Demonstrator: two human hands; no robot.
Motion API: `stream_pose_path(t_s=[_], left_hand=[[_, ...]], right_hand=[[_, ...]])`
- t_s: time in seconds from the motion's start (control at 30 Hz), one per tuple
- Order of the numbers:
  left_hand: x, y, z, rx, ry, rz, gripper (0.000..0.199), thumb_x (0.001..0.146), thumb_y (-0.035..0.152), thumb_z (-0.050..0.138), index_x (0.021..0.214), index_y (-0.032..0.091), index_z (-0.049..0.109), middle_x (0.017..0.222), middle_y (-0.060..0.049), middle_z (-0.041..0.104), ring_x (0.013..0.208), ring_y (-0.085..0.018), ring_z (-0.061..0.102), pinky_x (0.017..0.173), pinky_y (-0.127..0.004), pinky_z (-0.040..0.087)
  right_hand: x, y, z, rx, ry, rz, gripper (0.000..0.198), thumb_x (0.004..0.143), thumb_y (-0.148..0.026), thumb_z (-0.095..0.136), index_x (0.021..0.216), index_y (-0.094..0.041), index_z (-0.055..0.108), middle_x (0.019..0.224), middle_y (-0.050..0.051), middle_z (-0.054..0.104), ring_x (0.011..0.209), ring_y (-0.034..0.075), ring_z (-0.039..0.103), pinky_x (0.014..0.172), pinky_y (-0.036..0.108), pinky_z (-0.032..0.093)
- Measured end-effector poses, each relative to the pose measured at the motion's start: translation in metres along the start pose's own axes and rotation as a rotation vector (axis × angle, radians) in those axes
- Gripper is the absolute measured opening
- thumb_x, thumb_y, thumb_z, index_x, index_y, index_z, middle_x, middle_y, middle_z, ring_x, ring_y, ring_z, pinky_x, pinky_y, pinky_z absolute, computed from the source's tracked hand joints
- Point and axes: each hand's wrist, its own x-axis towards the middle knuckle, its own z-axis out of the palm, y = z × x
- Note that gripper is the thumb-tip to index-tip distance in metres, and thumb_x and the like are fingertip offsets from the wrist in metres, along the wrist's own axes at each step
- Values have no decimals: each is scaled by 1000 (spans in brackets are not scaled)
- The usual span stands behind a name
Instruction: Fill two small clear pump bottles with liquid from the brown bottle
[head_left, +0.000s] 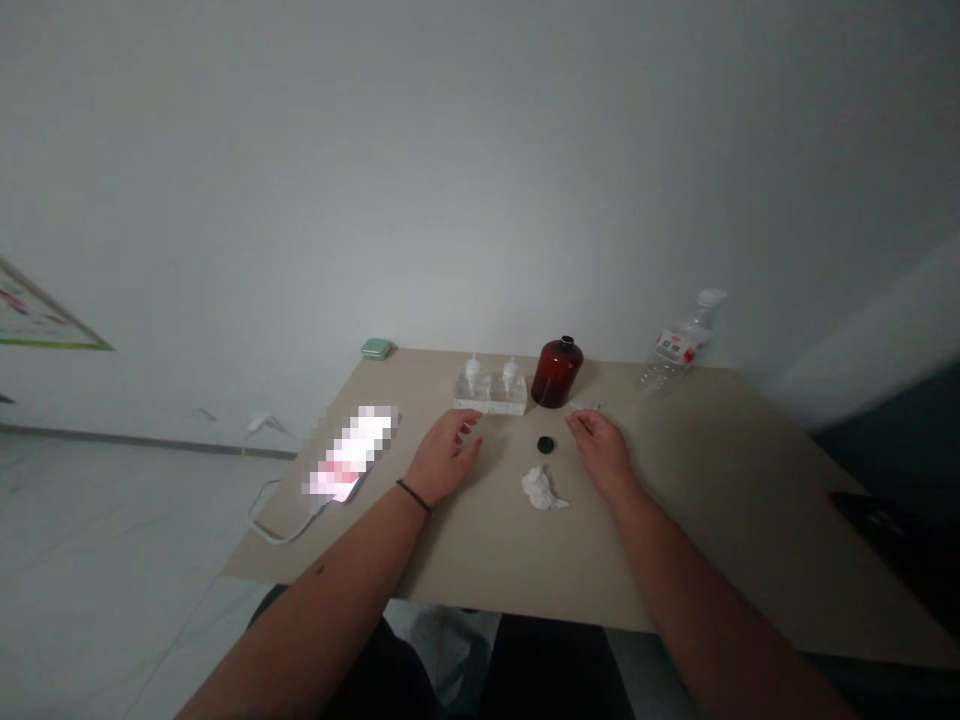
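My left hand (pixel 444 458) hovers over the table with its fingers loosely bent and apart, holding nothing. Just beyond its fingertips stand two small clear square bottles (pixel 472 392) with white nozzle tops, side by side. On the other side, the fingers of my right hand (pixel 602 452) are pressed together. A thin pale item (pixel 586 406) shows just past those fingertips; whether they grip it is unclear. Behind, an amber-brown bottle (pixel 556 375) stands uncapped. Between my hands lie a small black cap (pixel 545 444) and a crumpled white tissue (pixel 541 489).
A lit phone (pixel 352 455) with a white cable (pixel 281 538) lies at the table's left. A green case (pixel 376 348) sits at the back left corner. A clear plastic bottle (pixel 679 345) with a label stands at the back right. The wall borders the table (pixel 510 570).
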Motion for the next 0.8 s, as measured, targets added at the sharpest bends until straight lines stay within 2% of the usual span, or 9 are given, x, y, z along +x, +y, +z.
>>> stream_pose_path(t_s=[0.13, 0.3, 0.4, 0.5, 0.6, 0.7, 0.8], left_hand=[[5, -6, 1, -2, -11, -28, 27, 85, 22, 57, 111, 21, 62, 96, -4, 66, 73, -15, 58, 68, -30, 50], [5, -6, -2, -9, -9, -31, 23, 85, 22, 56, 106, 20, 64, 90, -3, 66, 69, -15, 58, 70, -31, 49], [5, -5, -3, -27, -7, -29, 22, 84, 22, 56, 104, 21, 64, 89, -2, 66, 70, -16, 57, 71, -31, 49], [4, -5, -4, -42, -6, -47, 22, 83, 22, 57, 104, 21, 64, 89, -2, 66, 69, -17, 57, 71, -32, 48], [3, -4, -3, -48, -13, -48, 23, 84, 22, 57, 106, 20, 65, 91, -4, 66, 71, -18, 58, 74, -34, 49], [1, -4, -2, -82, -25, -24, 27, 85, 24, 58, 112, 19, 64, 96, -6, 66, 77, -19, 60, 76, -36, 50], [0, -5, 1, -209, -30, 5, 46, 85, 33, 65, 128, 19, 56, 114, -11, 64, 95, -23, 61, 79, -36, 50]], right_hand=[[8, -2, 0, -10, 113, -33, 41, 79, -62, 55, 86, -22, 58, 77, 3, 62, 75, 21, 57, 73, 35, 47], [49, -28, 2, -100, 310, -208, 51, 76, -54, 61, 113, -18, 58, 115, 14, 62, 102, 25, 60, 93, 43, 48], [78, -45, 7, -216, 264, -192, 76, 68, -48, 74, 133, -16, 52, 136, 20, 54, 123, 31, 53, 106, 50, 40], [93, -58, 13, -287, 124, -90, 97, 61, -43, 82, 146, -17, 43, 137, 20, 56, 125, 35, 55, 107, 55, 39], [90, -72, 11, -313, 109, -74, 94, 62, -38, 82, 146, -21, 44, 131, 17, 62, 118, 35, 61, 106, 57, 40], [71, -92, 0, -282, 190, -181, 89, 65, -34, 79, 146, -20, 45, 137, 18, 58, 123, 35, 58, 108, 54, 40], [42, -118, -9, -226, 145, -245, 94, 67, -33, 79, 150, -22, 39, 135, 17, 58, 117, 32, 61, 107, 53, 42]])
